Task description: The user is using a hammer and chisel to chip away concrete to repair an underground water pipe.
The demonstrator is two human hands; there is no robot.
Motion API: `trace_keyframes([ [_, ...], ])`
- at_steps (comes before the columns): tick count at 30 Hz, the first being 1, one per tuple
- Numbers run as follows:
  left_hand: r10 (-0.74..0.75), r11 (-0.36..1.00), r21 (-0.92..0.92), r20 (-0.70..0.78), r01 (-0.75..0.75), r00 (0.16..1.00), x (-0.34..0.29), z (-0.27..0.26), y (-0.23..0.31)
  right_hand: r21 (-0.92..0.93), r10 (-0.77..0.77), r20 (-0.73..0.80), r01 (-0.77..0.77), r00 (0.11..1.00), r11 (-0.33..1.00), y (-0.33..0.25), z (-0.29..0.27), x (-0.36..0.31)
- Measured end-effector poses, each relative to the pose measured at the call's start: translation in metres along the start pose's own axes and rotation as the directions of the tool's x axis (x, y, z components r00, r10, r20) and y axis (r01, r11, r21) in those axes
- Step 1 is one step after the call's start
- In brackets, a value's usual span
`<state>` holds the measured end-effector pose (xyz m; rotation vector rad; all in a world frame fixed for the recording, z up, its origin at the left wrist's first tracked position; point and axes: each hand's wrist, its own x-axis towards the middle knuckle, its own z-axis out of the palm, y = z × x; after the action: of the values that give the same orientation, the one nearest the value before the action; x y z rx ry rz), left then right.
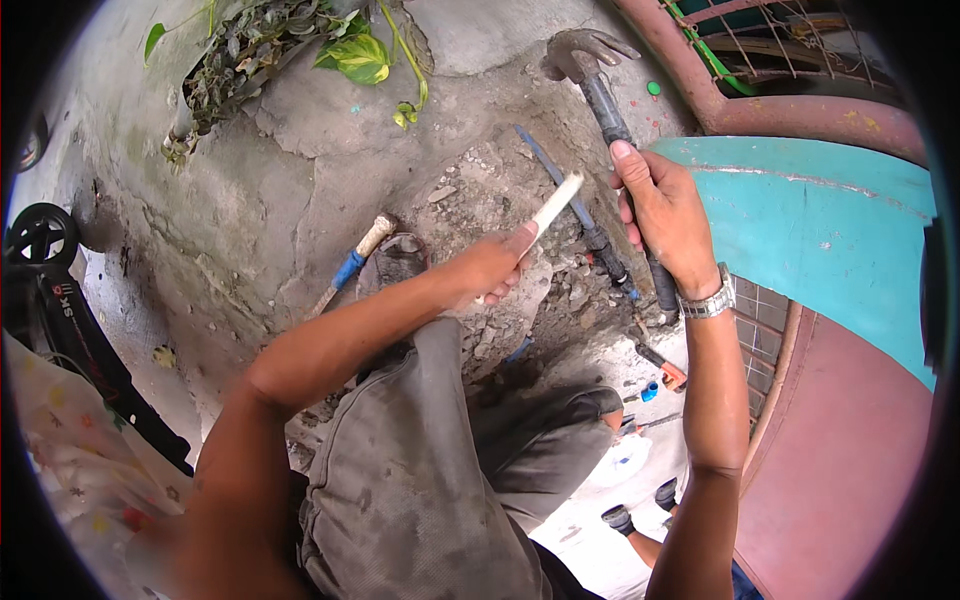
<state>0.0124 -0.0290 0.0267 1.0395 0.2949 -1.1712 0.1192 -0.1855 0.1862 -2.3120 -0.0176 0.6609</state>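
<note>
My right hand is wrapped round the dark handle of a claw hammer, thumb along the shaft. The hammer's head points away from me, over the broken concrete. My left hand is closed on a pale, straight stick whose free end points up and to the right; its exact kind is unclear. Between and beyond my hands a dark bluish pipe with a thicker black joint lies in the rubble. A tool with a pale handle and blue band rests left of my left hand.
A leafy plant grows at the far side. At right are a turquoise panel and a pink metal frame with wire mesh. An orange-ended piece and a blue fitting lie nearby. A black wheeled object stands left.
</note>
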Motion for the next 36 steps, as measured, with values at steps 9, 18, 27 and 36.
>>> trace_keyframes([
  [9,0.047,0.989,-0.133,-0.126,-0.063,0.991,0.001,-0.029,0.023,0.158,0.001,0.004,-0.002,1.0,0.987,0.018,0.01,-0.004],
  [18,0.359,0.895,-0.004,-0.589,-0.446,0.724,0.053,-0.037,-0.001,0.156,-0.072,-0.063,0.081,0.995,0.984,-0.022,0.015,-0.003],
  [27,0.29,0.892,-0.172,-0.49,-0.418,0.822,0.048,-0.041,0.01,-0.508,-0.295,0.016,0.262,0.955,0.821,0.051,0.034,0.055],
  [36,0.148,0.813,-0.527,-0.225,-0.248,0.963,0.002,-0.056,0.01,0.175,0.051,-0.21,-0.013,0.976,0.984,0.076,0.073,-0.06],
])
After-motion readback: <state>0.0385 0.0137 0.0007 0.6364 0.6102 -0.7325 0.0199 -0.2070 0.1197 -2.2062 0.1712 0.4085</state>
